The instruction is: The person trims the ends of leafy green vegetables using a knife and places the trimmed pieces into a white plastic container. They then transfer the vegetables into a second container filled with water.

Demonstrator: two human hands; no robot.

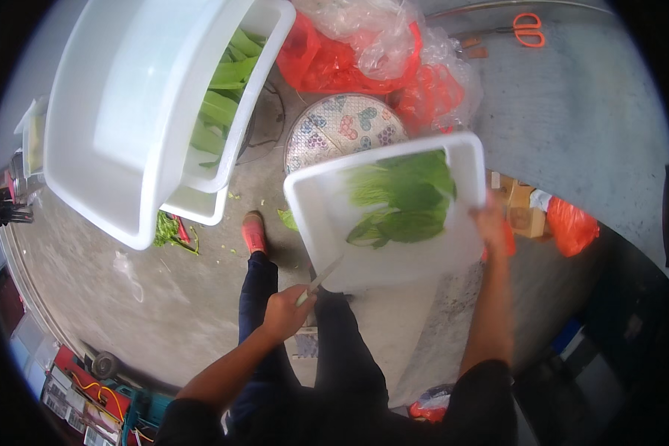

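Head view. Ref. landmark: patterned stool (347,125). White tub (325,215) w/ leafy greens (409,197) inside is on your side of the stool, overlapping its near edge in view; contact w/ stool can't be confirmed. Your R hand (487,224), blurred, appears closed on the tub's rim, near-right of stool. Your L hand (285,314) grips a knife (321,279), nearer you than stool, blade toward tub. Rec.: hold tub level, turn blade clear, set knife down before L-side support.
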